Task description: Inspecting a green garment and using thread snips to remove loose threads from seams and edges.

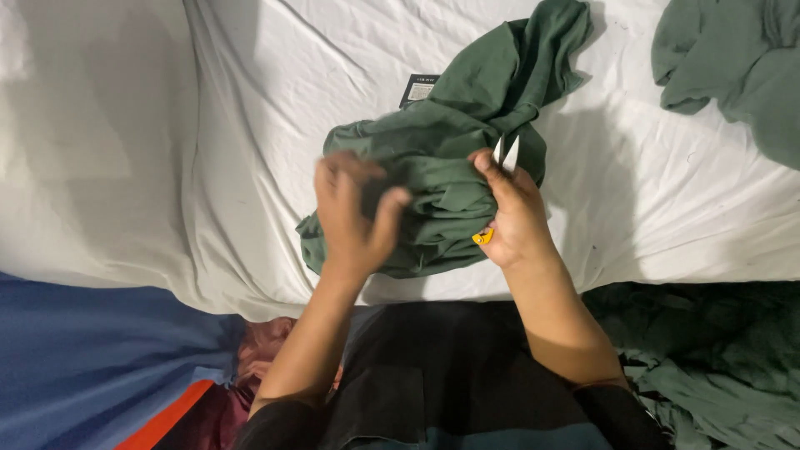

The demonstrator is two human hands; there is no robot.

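Observation:
A bunched dark green garment [454,142] lies on a white sheet [250,125] in front of me, with a small dark tag [418,88] showing at its upper left. My left hand [354,212] grips a fold of the cloth on its left side. My right hand [517,212] presses against the garment's right side and holds a small thread snipper [505,153]. Its two pale blade tips stick up above my fingers, and its yellow end [482,237] shows below my palm.
A second green garment [733,67] lies at the upper right on the sheet. More green fabric [708,367] is heaped at the lower right. Blue cloth with an orange stripe [100,367] lies at the lower left. My dark clothing fills the bottom centre.

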